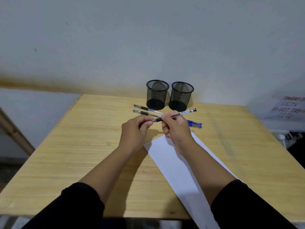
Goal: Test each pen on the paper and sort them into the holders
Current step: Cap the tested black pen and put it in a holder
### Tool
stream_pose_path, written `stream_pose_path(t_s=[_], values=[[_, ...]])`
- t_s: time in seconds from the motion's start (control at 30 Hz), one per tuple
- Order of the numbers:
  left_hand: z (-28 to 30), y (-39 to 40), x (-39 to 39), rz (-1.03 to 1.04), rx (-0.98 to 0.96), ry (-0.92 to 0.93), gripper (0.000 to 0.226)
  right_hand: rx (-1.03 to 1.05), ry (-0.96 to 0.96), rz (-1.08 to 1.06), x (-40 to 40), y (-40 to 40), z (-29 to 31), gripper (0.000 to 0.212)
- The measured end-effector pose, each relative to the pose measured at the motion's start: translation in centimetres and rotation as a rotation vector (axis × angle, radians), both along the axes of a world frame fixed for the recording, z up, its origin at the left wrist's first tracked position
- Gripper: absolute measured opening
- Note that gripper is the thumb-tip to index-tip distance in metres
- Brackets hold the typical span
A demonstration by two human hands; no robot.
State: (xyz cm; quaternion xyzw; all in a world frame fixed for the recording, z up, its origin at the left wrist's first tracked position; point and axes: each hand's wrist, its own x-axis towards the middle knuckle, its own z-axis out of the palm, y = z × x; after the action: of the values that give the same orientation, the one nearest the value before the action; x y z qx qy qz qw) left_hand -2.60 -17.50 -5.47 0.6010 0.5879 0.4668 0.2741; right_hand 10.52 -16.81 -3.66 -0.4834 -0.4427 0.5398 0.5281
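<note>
Head view: a wooden table (66, 146) stands against a pale wall. Near its far edge two black mesh holders stand side by side, the left holder (157, 94) and the right holder (181, 96), close together; neither shows a pen inside. Just in front of them lie two clear pens with black grips (145, 110), roughly parallel, and to the right two blue pens (195, 124) lie close together, partly hidden behind the right hand. A white sheet of paper (178, 164) runs diagonally from the middle of the table to its near right edge, with a faint mark at its far left corner.

Both hands are raised above the table's middle, over the far end of the paper. The right hand (175, 128) has its fingers curled round a clear pen with a black end (175, 115), gripping it near the black grip section. The left hand (136, 129) pinches the tip end of that same pen, probably the cap, though the fingers hide it.

The pen looks light, stiff and smooth-barrelled, so likely slippery on the clear part; the rubbery black grip is the surest place to hold it. A tight cap could come off with a jerk.
</note>
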Motion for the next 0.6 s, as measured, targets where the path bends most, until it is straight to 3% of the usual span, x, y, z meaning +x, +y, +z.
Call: stream_pose_path(t_s=[0.3, 0.6], values=[[0.9, 0.0, -0.1, -0.005, 0.007, 0.033, 0.014, 0.079, 0.054, 0.092, 0.5, -0.9, -0.1, 0.018], [0.9, 1.0, -3.0, 0.063, -0.071, -0.205, 0.024, 0.002, 0.032, 0.196, 2.0, -1.4, 0.8, 0.012]])
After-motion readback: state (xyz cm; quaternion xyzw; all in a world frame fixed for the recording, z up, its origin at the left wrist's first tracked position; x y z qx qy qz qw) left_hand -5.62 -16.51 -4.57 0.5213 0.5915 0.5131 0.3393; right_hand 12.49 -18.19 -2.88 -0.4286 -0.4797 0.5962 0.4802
